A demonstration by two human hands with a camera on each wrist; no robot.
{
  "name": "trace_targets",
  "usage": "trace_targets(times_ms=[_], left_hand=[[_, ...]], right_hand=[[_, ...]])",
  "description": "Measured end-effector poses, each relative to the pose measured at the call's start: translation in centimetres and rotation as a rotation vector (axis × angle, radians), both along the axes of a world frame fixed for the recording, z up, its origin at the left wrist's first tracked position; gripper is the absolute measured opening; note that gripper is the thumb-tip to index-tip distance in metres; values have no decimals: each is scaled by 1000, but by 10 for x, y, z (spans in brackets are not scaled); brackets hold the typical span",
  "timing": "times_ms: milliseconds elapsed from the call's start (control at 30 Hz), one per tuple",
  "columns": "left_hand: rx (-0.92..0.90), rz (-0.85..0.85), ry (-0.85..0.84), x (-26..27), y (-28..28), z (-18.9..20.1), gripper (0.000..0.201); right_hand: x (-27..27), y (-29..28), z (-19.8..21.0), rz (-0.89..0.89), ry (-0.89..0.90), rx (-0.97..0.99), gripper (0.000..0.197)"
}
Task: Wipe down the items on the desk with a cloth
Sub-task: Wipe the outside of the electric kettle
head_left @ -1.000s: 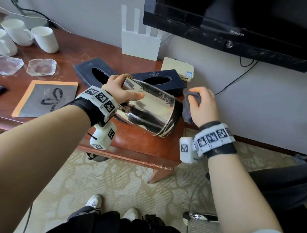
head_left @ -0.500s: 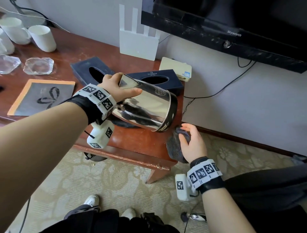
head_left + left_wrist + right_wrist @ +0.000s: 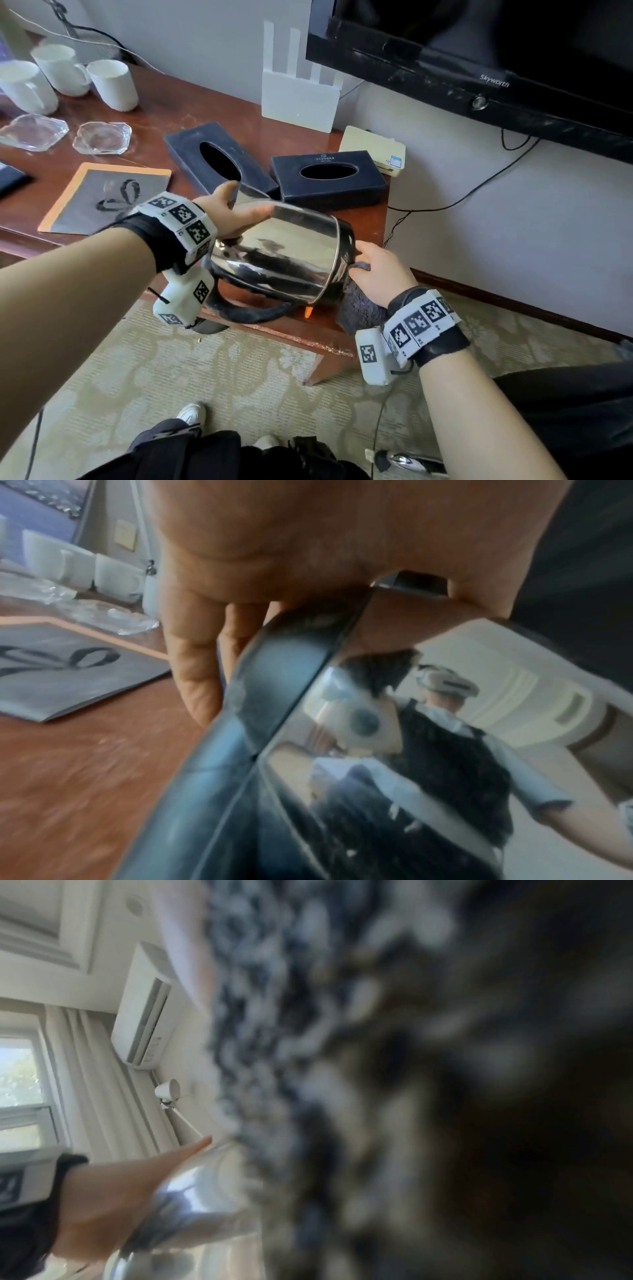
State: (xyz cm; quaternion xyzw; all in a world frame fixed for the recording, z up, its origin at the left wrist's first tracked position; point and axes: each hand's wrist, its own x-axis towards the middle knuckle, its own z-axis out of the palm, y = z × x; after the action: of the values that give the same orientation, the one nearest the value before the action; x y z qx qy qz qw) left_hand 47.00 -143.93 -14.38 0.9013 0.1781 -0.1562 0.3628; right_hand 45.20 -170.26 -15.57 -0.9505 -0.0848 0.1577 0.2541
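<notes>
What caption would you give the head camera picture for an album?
Left hand tips a steel electric kettle on its side over the wooden desk while the right hand presses a dark cloth against its base.

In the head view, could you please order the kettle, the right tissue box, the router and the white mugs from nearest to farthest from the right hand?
1. Kettle, touching the right hand.
2. Right tissue box, behind.
3. Router, at the wall.
4. White mugs, far left.
</notes>
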Motion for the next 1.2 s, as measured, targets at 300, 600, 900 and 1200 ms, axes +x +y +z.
trace_targets(times_ms=[300, 600, 900, 1200], left_hand=[[312, -150, -77, -17, -11, -25, 99], [522, -538, -215, -17, -12, -29, 113], [493, -559, -189, -5, -8, -21, 113], [461, -535, -136, 3, -12, -17, 109]], right_hand=[[14, 26, -8, 7, 56, 74, 38], [43, 28, 32, -235, -392, 252, 42], [8, 63, 3, 98, -500, -84, 29], [-42, 46, -45, 210, -791, -65, 22]])
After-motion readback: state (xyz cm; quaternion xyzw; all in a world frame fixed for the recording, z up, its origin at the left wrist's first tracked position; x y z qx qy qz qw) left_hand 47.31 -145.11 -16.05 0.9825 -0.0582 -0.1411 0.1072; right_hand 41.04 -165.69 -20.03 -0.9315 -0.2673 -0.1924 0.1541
